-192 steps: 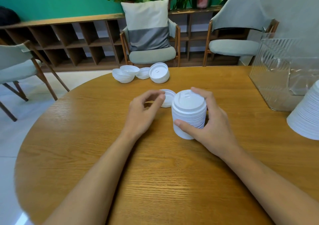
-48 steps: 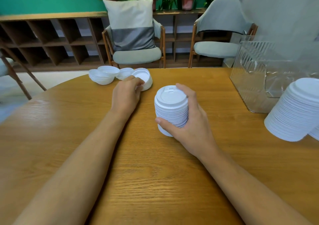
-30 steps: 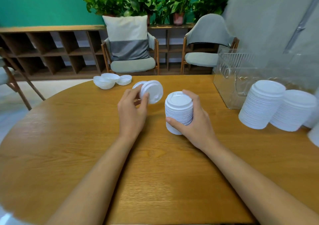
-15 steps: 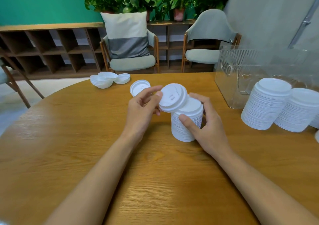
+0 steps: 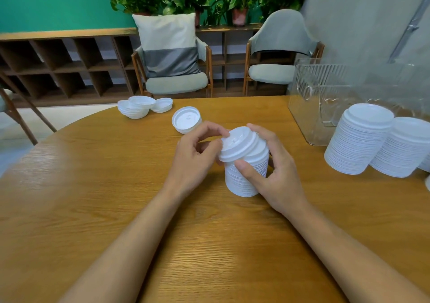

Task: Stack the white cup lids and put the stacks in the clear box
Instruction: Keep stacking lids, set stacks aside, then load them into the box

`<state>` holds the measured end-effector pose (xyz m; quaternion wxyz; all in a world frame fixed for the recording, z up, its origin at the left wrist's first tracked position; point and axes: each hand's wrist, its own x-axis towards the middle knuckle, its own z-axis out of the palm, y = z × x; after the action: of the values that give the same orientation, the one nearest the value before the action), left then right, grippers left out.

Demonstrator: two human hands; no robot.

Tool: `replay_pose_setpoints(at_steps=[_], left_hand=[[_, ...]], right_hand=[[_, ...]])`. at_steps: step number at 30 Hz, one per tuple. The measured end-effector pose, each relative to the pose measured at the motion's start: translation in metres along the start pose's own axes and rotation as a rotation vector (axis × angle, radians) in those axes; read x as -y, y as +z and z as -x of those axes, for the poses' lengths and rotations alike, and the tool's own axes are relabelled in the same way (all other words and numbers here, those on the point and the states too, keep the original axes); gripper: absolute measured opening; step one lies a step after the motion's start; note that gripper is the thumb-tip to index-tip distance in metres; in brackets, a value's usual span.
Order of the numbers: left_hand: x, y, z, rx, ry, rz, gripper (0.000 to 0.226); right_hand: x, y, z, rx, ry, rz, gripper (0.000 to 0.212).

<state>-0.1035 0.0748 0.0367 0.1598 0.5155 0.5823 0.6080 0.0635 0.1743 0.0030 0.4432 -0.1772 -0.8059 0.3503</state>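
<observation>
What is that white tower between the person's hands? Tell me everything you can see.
The lid stack is a column of nested white, plastic-looking cup lids standing on the wooden table. The right hand grips its side; the left hand pinches the top lid, which sits tilted, not yet seated flat.

The right hand [image 5: 277,174] grips a stack of lids [image 5: 244,181] standing on the wooden surface [image 5: 116,198]. The left hand [image 5: 193,160] pinches a tilted lid [image 5: 239,143] onto its top. Two taller stacks [image 5: 358,139] stand beside the clear box [image 5: 325,88].
</observation>
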Motion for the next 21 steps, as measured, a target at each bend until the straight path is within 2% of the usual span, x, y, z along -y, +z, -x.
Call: replay_pose_setpoints(at_steps=[3,5,10,14,16,18,21], left_hand=[[-0.002,-0.014,-0.001,0.203,-0.017,0.047,0.031],[-0.002,-0.018,-0.002,0.25,-0.045,0.066,0.039],[-0.002,-0.011,-0.002,0.109,-0.087,-0.007,0.052],[-0.001,0.007,0.001,-0.006,-0.1,-0.108,0.054],[-0.003,0.01,0.002,-0.012,-0.089,-0.169,0.054],[-0.004,0.003,0.002,0.08,-0.076,-0.121,0.056],[-0.004,-0.013,0.001,0.285,-0.096,0.082,0.062]], right_hand=[[0.0,0.0,0.0,0.002,-0.003,-0.009,0.063],[0.0,0.001,0.0,0.001,-0.006,-0.016,0.064],[0.002,0.001,0.001,0.009,0.019,-0.045,0.076],[0.001,0.001,0.0,0.022,0.004,-0.02,0.074],[0.0,0.001,0.0,0.025,0.014,-0.024,0.074],[0.0,0.001,0.001,0.03,0.021,-0.025,0.073],[0.001,0.001,0.001,0.032,0.033,-0.022,0.074]])
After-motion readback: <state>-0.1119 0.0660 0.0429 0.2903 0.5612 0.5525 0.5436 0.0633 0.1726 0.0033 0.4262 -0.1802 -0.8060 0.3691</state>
